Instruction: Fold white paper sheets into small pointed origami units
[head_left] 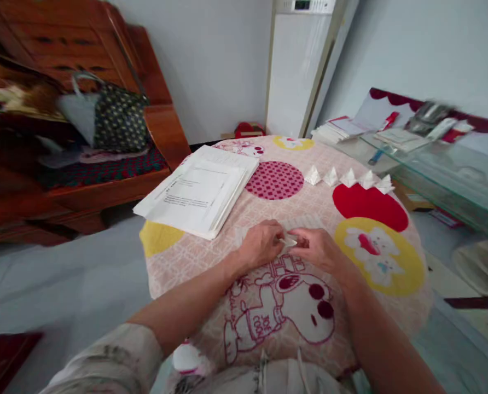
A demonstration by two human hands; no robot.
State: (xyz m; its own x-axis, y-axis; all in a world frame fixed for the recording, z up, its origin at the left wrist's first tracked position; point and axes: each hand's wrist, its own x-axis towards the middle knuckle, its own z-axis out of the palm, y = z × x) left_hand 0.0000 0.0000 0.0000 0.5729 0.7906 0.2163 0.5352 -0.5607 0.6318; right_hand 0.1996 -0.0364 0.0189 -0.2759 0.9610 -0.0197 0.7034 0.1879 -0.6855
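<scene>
Between my two hands is a small piece of folded white paper point(288, 241), over the middle of the round table. My left hand point(263, 241) grips its left side with bent fingers. From the right, my right hand point(315, 247) pinches the other side. Part of the paper is hidden by the fingers. Under and just beyond my hands lies a flat whitish sheet point(305, 221), partly covered. Farther back on the right stands a row of several small folded paper shapes point(331, 177) with pointed tops.
A stack of printed paper point(203, 189) lies on the left of the patterned tablecloth point(195, 268). To the right, a glass shelf point(441, 169) holds papers and small items. A wooden bench point(116, 186) with a dotted bag point(121, 117) stands at the left.
</scene>
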